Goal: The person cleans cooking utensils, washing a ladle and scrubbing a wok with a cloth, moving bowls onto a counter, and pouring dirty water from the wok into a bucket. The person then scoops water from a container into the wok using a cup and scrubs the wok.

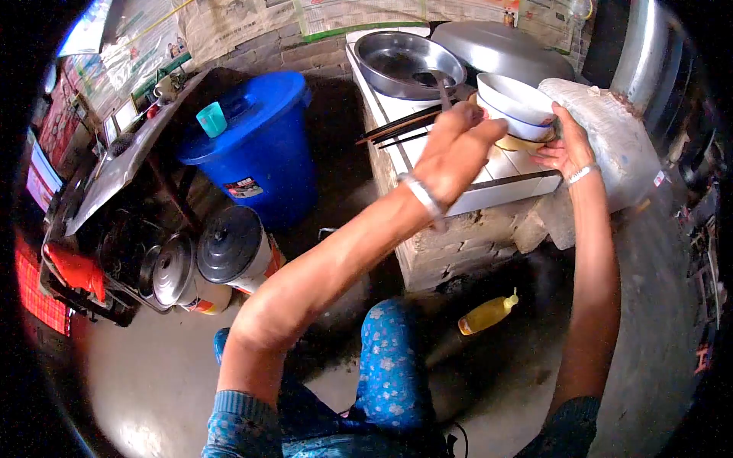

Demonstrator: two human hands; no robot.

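- Grip: the right hand (566,145) grasps the side of the stacked bowls (525,131), thumb up by the rim, fingers lower down; the left hand (462,145) is curled, but I cannot tell what, if anything, it clasps.
- The bowls are above the tiled counter (508,195), near 2 o'clock from the middle of the view.
- From the bowls, the left hand is at 8 o'clock, knuckles up; the right is at 4 o'clock.
- The left elbow bends, its forearm slanting toward 2 o'clock; the right forearm points nearly to 12.
- Chopsticks (393,127) are at 9 o'clock from the bowls, a metal pan (374,57) at 10.
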